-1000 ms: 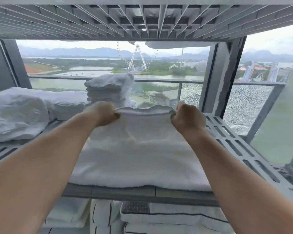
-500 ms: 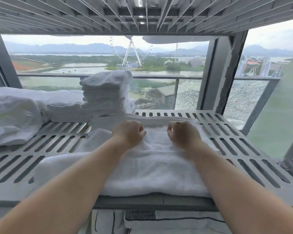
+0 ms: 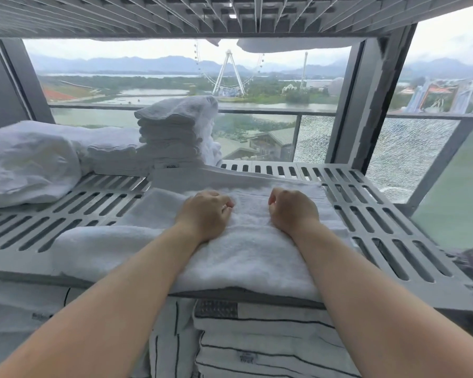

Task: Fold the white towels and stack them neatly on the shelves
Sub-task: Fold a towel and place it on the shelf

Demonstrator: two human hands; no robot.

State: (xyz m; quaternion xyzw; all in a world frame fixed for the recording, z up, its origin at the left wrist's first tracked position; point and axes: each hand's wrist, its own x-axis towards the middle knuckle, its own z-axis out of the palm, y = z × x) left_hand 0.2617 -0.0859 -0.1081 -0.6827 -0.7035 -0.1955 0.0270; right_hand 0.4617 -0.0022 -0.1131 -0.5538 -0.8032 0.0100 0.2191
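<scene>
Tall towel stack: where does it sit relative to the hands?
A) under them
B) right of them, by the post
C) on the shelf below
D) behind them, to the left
D: the tall towel stack stands at the back of the shelf, beyond and left of the left hand and right hand, which rest on a separate folded towel at the front.

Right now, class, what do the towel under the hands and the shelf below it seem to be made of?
Towel: probably cotton terry, matte; the surface looks fluffy and thick. Shelf: seemingly grey moulded plastic, perhaps painted metal; dull, flat panels with neat slots.
</scene>
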